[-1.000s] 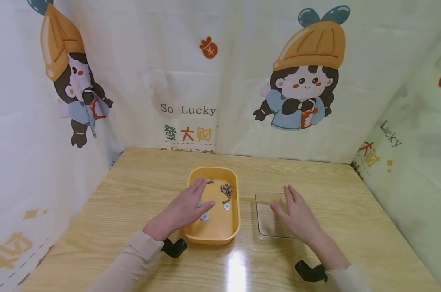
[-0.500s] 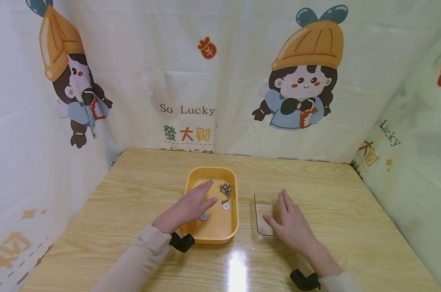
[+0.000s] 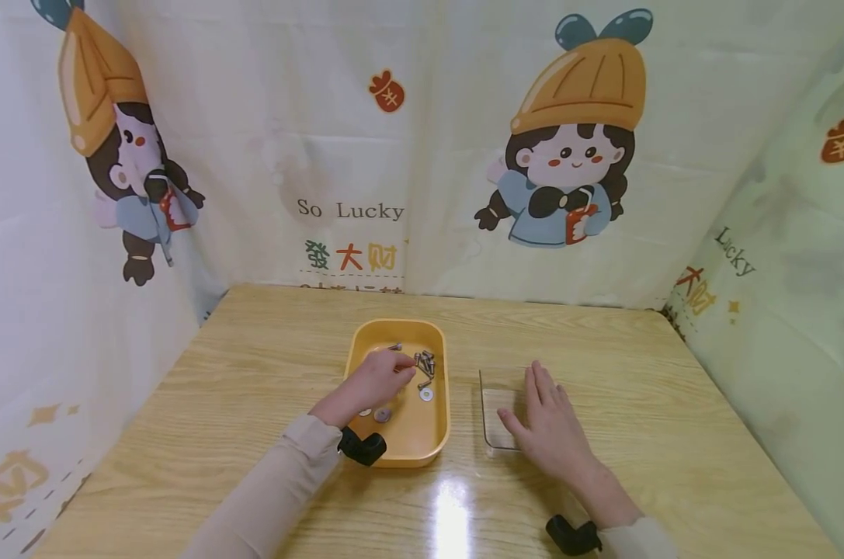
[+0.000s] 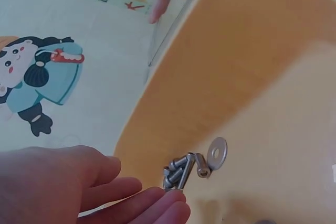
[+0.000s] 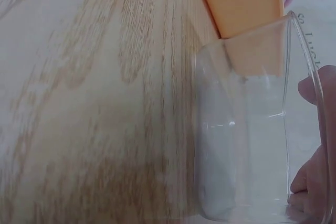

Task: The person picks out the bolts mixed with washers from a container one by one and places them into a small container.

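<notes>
My left hand (image 3: pixel 373 380) hovers over the yellow tray (image 3: pixel 411 442), fingers loosely bent and nothing visible in them. Just beyond its fingertips lies a small pile of metal bolts (image 3: pixel 425 362); the left wrist view shows these bolts (image 4: pixel 178 171) beside a flat washer (image 4: pixel 217 153). More washers (image 3: pixel 383 415) lie in the tray near my left wrist, and a single bolt (image 3: pixel 395 347) is at the far end. My right hand (image 3: pixel 550 427) is over the right side of a clear plastic box (image 5: pixel 241 145), fingers extended. Whether it touches the rim is unclear.
The box stands right of the tray on a wooden table (image 3: pixel 603 349), with a narrow gap between them. A printed curtain (image 3: pixel 449 155) encloses the table at the back and sides. Black wrist mounts (image 3: pixel 362 446) are strapped at both cuffs.
My left hand has moved right and its fingers have bent down toward the bolt pile. My right hand has shifted left over the clear box. The head view has turned slightly.
</notes>
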Action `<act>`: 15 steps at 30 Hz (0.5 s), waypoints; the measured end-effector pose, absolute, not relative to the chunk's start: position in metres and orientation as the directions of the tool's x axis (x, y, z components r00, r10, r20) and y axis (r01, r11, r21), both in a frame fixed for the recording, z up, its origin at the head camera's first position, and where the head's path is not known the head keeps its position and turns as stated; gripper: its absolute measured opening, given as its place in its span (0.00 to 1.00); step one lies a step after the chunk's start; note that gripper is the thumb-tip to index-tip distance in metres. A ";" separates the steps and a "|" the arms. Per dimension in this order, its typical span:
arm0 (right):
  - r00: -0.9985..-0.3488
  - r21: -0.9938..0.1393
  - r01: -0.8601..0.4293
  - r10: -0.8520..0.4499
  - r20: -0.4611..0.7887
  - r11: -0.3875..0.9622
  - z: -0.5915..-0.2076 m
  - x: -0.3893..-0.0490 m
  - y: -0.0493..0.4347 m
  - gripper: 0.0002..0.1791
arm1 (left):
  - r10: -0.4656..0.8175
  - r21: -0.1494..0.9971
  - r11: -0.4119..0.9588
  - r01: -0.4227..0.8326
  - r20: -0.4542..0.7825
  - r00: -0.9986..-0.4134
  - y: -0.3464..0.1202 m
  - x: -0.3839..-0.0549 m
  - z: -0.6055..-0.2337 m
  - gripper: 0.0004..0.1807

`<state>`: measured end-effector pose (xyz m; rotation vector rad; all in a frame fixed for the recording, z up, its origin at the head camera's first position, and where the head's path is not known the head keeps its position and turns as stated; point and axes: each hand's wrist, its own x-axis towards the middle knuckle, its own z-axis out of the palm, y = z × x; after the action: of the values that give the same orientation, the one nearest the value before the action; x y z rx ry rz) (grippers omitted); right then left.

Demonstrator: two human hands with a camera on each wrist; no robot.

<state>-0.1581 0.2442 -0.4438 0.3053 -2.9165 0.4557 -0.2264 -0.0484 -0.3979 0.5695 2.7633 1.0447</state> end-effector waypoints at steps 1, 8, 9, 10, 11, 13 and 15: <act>-0.964 -0.284 -0.228 -0.174 0.202 0.931 -0.444 -0.158 0.244 0.49 | 0.387 0.662 0.689 0.296 0.010 -0.922 -0.048 -0.227 -0.398 0.15; -0.966 -0.345 -0.230 -0.170 0.196 0.910 -0.441 -0.160 0.240 0.49 | 0.364 0.680 0.691 0.245 -0.034 -0.931 -0.047 -0.230 -0.396 0.14; -0.966 -0.343 -0.230 -0.169 0.197 0.911 -0.439 -0.159 0.239 0.48 | 0.365 0.679 0.692 0.244 -0.037 -0.930 -0.047 -0.230 -0.396 0.14; -0.965 -0.334 -0.229 -0.168 0.201 0.914 -0.438 -0.159 0.239 0.48 | 0.364 0.680 0.692 0.242 -0.040 -0.930 -0.047 -0.231 -0.396 0.14; -0.963 -0.321 -0.230 -0.168 0.210 0.919 -0.437 -0.158 0.237 0.48 | 0.365 0.680 0.693 0.240 -0.043 -0.930 -0.046 -0.231 -0.396 0.14; -0.956 -0.295 -0.244 -0.177 0.235 0.924 -0.433 -0.155 0.232 0.47 | 0.365 0.683 0.692 0.233 -0.052 -0.930 -0.045 -0.232 -0.396 0.14; -0.945 -0.272 -0.269 -0.198 0.260 0.924 -0.429 -0.150 0.224 0.47 | 0.364 0.686 0.692 0.227 -0.060 -0.930 -0.045 -0.232 -0.396 0.14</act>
<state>-0.1505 0.2236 -0.4287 0.3509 -2.8551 0.4499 -0.2320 -0.0445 -0.3959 0.4784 2.7105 1.0605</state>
